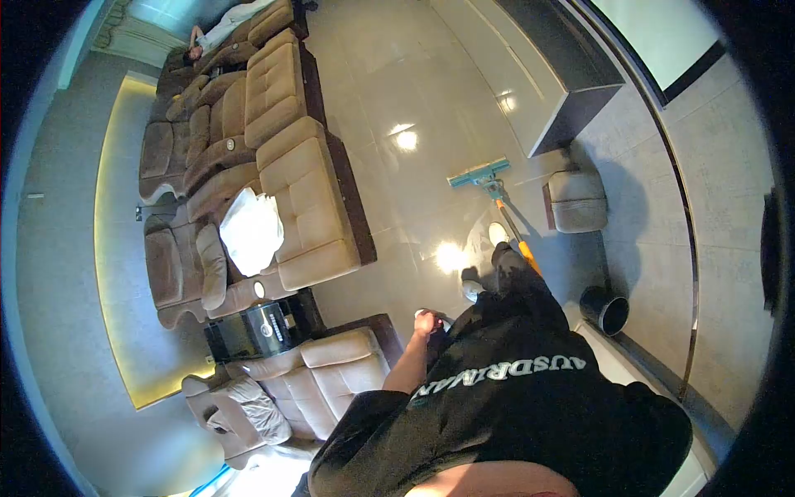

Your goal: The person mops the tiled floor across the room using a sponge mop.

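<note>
My left hand [428, 322] is beside my left hip with its fingers curled. Something small and pale shows at the fingers, too small to name. A mop [482, 172] with a flat teal head rests on the tiled floor ahead of my feet. Its orange handle [527, 251] slants back towards my right leg, and the upper end is hidden behind my black clothing. My right hand is out of sight, so what it holds cannot be seen.
Brown recliner sofas [302, 199] line the left side, with a white cloth [252, 232] on one. A person [228, 29] lies on the far end. To the right are a footstool [577, 201], a black bin [604, 311] and a long cabinet [530, 74]. The floor [373, 91] is glossy.
</note>
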Available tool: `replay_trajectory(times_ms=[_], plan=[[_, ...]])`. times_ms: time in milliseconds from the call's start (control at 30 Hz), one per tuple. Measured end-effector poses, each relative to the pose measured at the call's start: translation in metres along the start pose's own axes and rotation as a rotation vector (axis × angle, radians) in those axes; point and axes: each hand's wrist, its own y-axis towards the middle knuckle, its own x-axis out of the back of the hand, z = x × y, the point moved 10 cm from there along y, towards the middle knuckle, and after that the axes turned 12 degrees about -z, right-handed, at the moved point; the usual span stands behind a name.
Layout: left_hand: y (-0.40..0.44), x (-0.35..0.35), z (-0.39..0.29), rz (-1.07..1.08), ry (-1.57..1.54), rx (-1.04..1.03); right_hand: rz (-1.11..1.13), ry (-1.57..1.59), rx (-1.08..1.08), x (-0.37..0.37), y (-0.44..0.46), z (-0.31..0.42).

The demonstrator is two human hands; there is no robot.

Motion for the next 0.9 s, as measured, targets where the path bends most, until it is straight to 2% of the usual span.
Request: replay_trajectory(times_ms=[200,233,333,400,433,467,500,533,567,600,633,733,800,833,900], plan=[[0.027,0.025,-0.027,-0.006,-0.025,-0.054,-0.015,0.196,0.082,-0.020,0.016,0.055],[0.024,0.029,-0.031,0.002,-0.024,-0.071,-0.003,0.273,0.103,-0.020,0.022,0.081],[0.023,0.039,-0.038,-0.001,0.021,-0.116,0.079,0.621,-0.236,-0.053,0.083,0.135],[0.030,0.036,-0.049,0.038,-0.029,-0.087,0.125,0.455,-0.149,-0.024,0.131,0.205],[0.027,0.034,-0.044,0.071,-0.089,-0.031,0.213,0.514,-0.079,-0.004,0.144,0.254],[0.025,0.036,-0.068,0.109,0.109,-0.501,0.300,0.572,-0.009,0.015,0.164,0.300],[0.039,0.043,-0.056,0.044,0.043,-0.214,0.301,0.987,-0.248,-0.019,0.213,0.328],[0.051,0.053,-0.036,-0.053,-0.050,0.067,0.536,1.232,0.043,0.048,0.188,0.406],[0.047,0.060,-0.055,-0.087,-0.056,0.099,0.471,1.078,-0.111,0.065,0.202,0.443],[0.051,0.061,-0.065,-0.116,-0.077,0.132,0.455,1.078,-0.216,0.056,0.239,0.469],[0.051,0.062,-0.079,-0.145,-0.099,0.166,0.425,0.986,-0.227,0.069,0.263,0.492],[0.047,0.069,-0.161,-0.270,-0.202,0.054,0.456,0.992,-0.274,0.076,0.358,0.549],[0.043,0.061,-0.190,-0.368,-0.330,0.045,0.513,0.997,-0.266,0.095,0.415,0.592],[0.037,0.053,-0.215,-0.395,-0.381,-0.005,0.557,1.019,-0.254,0.115,0.439,0.618],[0.015,0.012,-0.293,-0.410,-0.410,0.002,0.481,0.865,-0.172,0.155,0.503,0.681]])
